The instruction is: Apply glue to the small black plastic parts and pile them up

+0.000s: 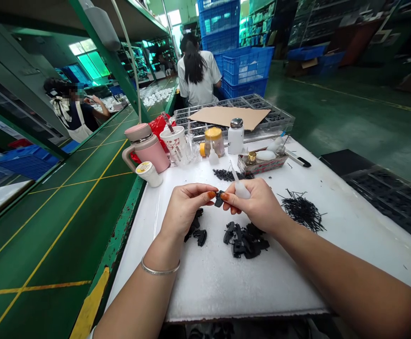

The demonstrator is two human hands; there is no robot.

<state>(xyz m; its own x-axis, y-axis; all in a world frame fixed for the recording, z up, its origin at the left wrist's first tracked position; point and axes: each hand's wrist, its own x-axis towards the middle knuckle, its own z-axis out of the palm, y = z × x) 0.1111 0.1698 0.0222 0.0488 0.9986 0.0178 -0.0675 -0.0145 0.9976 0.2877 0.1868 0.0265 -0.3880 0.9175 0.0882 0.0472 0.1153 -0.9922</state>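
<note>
Between my two hands, above the white tabletop (198, 287), is a small black plastic part (219, 199). My left hand (190, 203) pinches it from the left with thumb and fingertips. From the other side my right hand (257, 202) grips the same part at its fingertips. A white squeeze bottle (241, 189) with a thin nozzle is also tucked in my right hand, nozzle pointing up. Below the right hand lies a heap of black plastic parts (246, 241). A smaller group of similar parts (200, 237) sits partly hidden by my left hand.
Black pins (302, 209) lie to the right; small black rings (226, 175) are farther back. Behind stand a pink mug (152, 153), a paper cup (175, 143), a yellow-lidded jar (215, 141) and a pump bottle (235, 137). A green conveyor (60, 226) runs along the left. Two people sit beyond.
</note>
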